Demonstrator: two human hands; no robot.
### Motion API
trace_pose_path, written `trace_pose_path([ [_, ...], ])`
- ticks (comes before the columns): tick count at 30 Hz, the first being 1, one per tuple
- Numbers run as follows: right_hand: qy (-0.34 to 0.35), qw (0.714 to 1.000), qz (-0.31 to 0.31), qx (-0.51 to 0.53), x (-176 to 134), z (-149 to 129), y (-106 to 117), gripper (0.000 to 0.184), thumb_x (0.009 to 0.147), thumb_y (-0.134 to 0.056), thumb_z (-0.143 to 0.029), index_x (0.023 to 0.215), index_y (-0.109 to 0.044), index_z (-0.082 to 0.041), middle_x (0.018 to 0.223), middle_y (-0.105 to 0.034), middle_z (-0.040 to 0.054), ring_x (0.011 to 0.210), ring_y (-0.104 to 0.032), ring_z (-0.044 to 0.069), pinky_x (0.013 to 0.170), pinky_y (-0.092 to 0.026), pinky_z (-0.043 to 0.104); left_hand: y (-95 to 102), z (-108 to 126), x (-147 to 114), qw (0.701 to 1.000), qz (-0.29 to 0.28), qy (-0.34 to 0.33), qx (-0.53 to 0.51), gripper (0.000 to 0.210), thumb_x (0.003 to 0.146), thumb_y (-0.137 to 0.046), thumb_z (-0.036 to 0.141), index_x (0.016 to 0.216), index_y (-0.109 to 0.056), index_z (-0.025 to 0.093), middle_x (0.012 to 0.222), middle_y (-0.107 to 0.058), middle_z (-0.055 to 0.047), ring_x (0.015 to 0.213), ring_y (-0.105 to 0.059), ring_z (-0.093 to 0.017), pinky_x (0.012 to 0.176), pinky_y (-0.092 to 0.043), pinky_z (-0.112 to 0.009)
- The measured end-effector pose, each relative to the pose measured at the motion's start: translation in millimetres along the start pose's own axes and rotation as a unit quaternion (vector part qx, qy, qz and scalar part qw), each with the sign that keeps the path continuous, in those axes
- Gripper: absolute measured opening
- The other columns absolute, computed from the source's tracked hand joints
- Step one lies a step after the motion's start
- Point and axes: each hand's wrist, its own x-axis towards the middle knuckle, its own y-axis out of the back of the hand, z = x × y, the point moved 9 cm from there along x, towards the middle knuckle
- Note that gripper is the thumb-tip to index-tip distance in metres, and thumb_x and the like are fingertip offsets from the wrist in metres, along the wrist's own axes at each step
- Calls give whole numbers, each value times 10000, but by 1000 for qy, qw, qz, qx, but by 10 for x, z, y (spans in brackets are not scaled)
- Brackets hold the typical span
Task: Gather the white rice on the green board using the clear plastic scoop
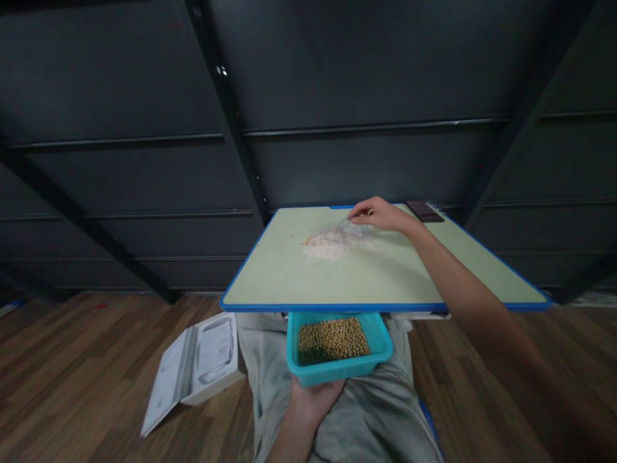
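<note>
My left hand [315, 400] supports a turquoise plastic basket [332, 372] from below, its fingers hidden under the base. Inside lie tan, round beans [337, 337] that look like soybeans, with small dark green ones at the near left corner. Over the table my right hand [377, 213] is closed in a pinch on thin clear plastic [345, 224] that looks like a bag. Beneath and beside that plastic spreads a pile of white grains [330, 249] resembling rice, with orange bits [313, 238] along its left side.
The pale green folding table [270, 280] has a blue rim. A dark phone-like slab [424, 211] lies at its far right. On the wooden floor to the left stands an opened white box [212, 354]. A dark panelled wall [366, 167] rises behind the table.
</note>
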Motion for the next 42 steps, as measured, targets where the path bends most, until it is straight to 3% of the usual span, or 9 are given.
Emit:
trace_pose_path([
  [3, -77, 990, 95, -71, -16, 238, 222, 220, 837, -696, -236, 992, -821, -142, 935, -797, 101, 830, -701, 206, 760, -500, 293, -9, -2, -1, 1000, 0, 0, -4, 480, 954, -463, 199, 1389, -630, 317, 1258, -774, -52, 1215, -699, -308, 1067, -554, -530],
  [6, -160, 962, 140, -173, -108, 502, 395, 221, 815, -687, -190, 975, -826, -129, 893, -796, 108, 845, -718, 226, 758, -496, 286, -14, -6, 4, 1000, -4, 2, -5, 500, 954, -474, 210, 1430, -593, 305, 1290, -761, -63, 1224, -694, -305, 1070, -552, -527],
  [10, -242, 940, 99, -217, -236, 844, 443, 182, 768, -692, -167, 888, -828, -152, 861, -795, 99, 844, -728, 231, 711, -489, 268, 11, 0, 14, 1000, 4, -3, 6, 515, 958, -474, 226, 1461, -560, 298, 1331, -739, -80, 1247, -681, -301, 1064, -554, -530],
  [16, -288, 939, -6, -187, -259, 1071, 241, 124, 726, -698, -148, 804, -794, -142, 776, -767, 77, 697, -676, 190, 603, -452, 263, 8, 11, 29, 1000, -2, -14, 17, 513, 961, -477, 264, 1463, -551, 334, 1345, -733, -59, 1280, -659, -305, 1083, -538, -536],
  [20, -283, 950, -35, -124, -197, 995, 24, 89, 737, -685, -144, 753, -766, -112, 692, -722, 68, 609, -605, 152, 554, -412, 256, -8, -2, 40, 1000, -8, 2, -6, 503, 956, -485, 257, 1446, -568, 334, 1309, -753, -45, 1266, -668, -308, 1093, -534, -525],
  [25, -244, 969, -2, -49, -103, 868, -119, 85, 709, -704, -146, 746, -763, -97, 702, -721, 78, 633, -597, 155, 559, -415, 263, -26, -3, 5, 1000, -2, 3, -6, 499, 943, -499, 245, 1432, -585, 295, 1303, -755, -69, 1253, -676, -311, 1085, -544, -529],
  [31, -208, 977, 38, -14, -28, 805, -142, 126, 718, -654, -142, 732, -775, -109, 761, -759, 115, 706, -663, 208, 672, -499, 320, -20, 13, -2, 1000, -8, -8, 16, 471, 949, -487, 235, 1390, -627, 326, 1318, -747, -50, 1267, -667, -314, 1078, -545, -531],
  [37, -155, 986, 56, 24, 26, 632, -161, 162, 785, -647, -202, 775, -778, -107, 814, -770, 127, 735, -675, 216, 667, -496, 319, 29, 16, 32, 1000, -3, -5, 13, 479, 951, -498, 233, 1416, -601, 282, 1361, -722, -81, 1256, -675, -307, 1084, -537, -552],
  [42, -153, 983, 102, 17, 59, 671, -84, 171, 817, -635, -211, 825, -778, -118, 811, -770, 102, 741, -684, 193, 664, -483, 276, -8, 11, 0, 1000, -3, -5, 11, 467, 950, -490, 218, 1392, -622, 294, 1339, -735, -74, 1263, -670, -305, 1089, -534, -537],
])
